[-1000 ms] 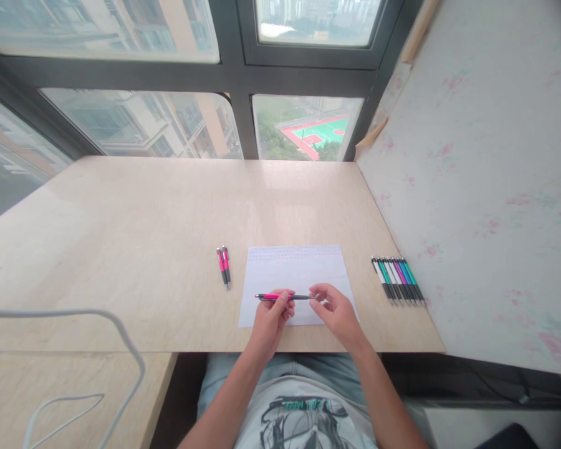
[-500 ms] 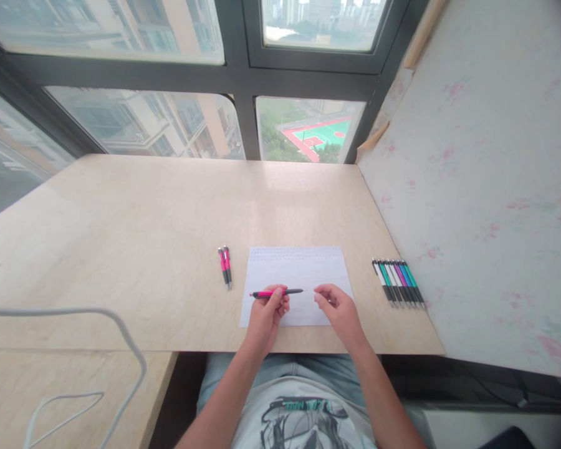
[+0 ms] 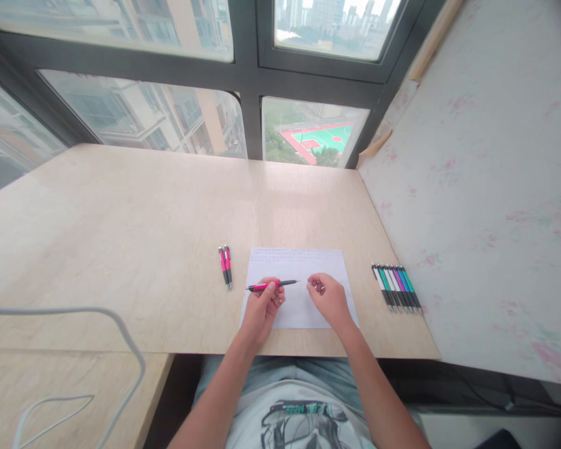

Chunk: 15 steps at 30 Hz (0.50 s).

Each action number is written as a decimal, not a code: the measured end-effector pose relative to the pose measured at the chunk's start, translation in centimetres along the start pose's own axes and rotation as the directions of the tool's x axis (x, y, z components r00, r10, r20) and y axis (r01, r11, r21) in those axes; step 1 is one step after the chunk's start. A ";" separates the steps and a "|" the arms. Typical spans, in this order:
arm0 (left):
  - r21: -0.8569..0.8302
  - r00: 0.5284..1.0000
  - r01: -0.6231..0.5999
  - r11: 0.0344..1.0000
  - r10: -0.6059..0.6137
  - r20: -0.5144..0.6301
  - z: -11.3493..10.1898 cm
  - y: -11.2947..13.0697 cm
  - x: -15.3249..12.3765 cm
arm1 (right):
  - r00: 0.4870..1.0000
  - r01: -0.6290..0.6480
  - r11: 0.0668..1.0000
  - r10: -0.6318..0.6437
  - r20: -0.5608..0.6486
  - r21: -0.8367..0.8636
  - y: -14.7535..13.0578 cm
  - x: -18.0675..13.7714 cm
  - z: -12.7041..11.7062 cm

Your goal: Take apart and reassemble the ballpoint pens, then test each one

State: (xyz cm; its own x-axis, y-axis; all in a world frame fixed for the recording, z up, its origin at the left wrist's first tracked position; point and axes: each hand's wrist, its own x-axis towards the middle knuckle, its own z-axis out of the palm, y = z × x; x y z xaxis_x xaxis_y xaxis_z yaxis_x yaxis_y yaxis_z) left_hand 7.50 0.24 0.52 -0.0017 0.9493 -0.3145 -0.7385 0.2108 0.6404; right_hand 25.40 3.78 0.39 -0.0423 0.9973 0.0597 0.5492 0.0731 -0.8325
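Note:
My left hand [image 3: 262,308] grips a pink pen with a dark grip [image 3: 272,285]. It holds the pen level above a white sheet of paper [image 3: 299,265], with the thin tip pointing right. My right hand [image 3: 328,299] hovers just right of the tip, not touching the pen. Its fingertips are pinched on what looks like a small part from the pen's tip, too small to make out. Two more pink pens [image 3: 225,267] lie side by side left of the sheet. A row of several pens [image 3: 396,284] in white, green, purple and blue lies to the right.
The beige tabletop [image 3: 144,218] runs back to a large window [image 3: 243,75]. A pale board wall [image 3: 486,174] closes off the right side. A white cable [image 3: 121,337] loops over the front left corner, above a lower shelf. My lap is under the front edge.
My right hand has let go of the pen's tip end and drawn a little to the right. The pen now looks shorter at its tip. My left hand shifted the pen slightly left and up.

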 end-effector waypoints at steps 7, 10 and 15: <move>0.010 1.000 0.009 1.000 -0.010 0.020 0.0 0.1 0.1 | 0.995 0.061 0.981 -0.044 0.095 -0.182 -1.9 3.6 2.7; 0.003 1.000 0.014 1.000 -0.014 0.021 0.0 0.1 0.0 | 0.993 0.090 0.968 -0.068 0.100 -0.236 -2.6 4.5 3.8; -0.034 1.000 0.024 0.999 -0.023 0.017 0.0 0.0 -0.1 | 0.988 0.126 0.952 -0.096 0.121 -0.279 -3.1 4.8 5.0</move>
State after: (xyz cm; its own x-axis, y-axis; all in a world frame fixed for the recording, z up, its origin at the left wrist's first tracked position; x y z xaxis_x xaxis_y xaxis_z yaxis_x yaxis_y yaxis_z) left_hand 7.48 0.16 0.56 0.0264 0.9479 -0.3175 -0.7610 0.2251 0.6085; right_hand 19.37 8.29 0.50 -0.1953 0.9781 0.0720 0.7506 0.1963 -0.6309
